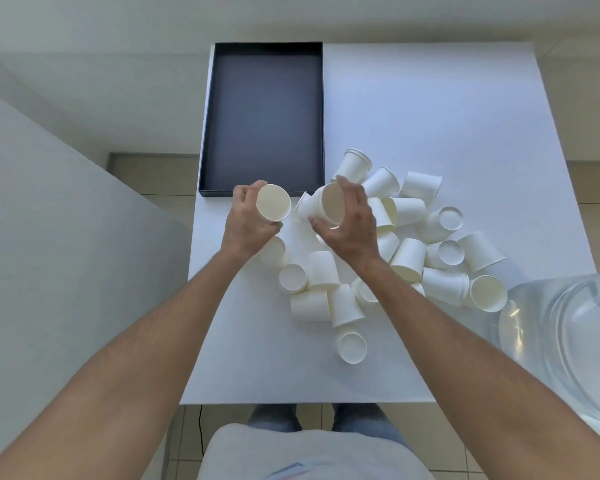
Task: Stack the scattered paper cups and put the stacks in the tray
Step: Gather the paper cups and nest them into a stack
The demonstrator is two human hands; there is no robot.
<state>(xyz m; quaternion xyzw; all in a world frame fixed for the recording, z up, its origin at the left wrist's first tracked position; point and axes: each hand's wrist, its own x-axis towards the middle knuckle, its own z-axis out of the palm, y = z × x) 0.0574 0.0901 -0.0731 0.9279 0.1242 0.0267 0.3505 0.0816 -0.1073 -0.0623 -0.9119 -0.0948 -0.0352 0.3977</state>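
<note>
Left hand (248, 220) gripping cup (273, 203), right hand (349, 221) gripping second cup (329, 205). I see dark tray (208, 133) beyond left hand, nothing inside; loose cups (409, 258) under right hand.

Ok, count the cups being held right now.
2: the left cup, gripped by the left hand, and the right cup, gripped by the right hand. Cups nested behind them may be hidden.
</note>
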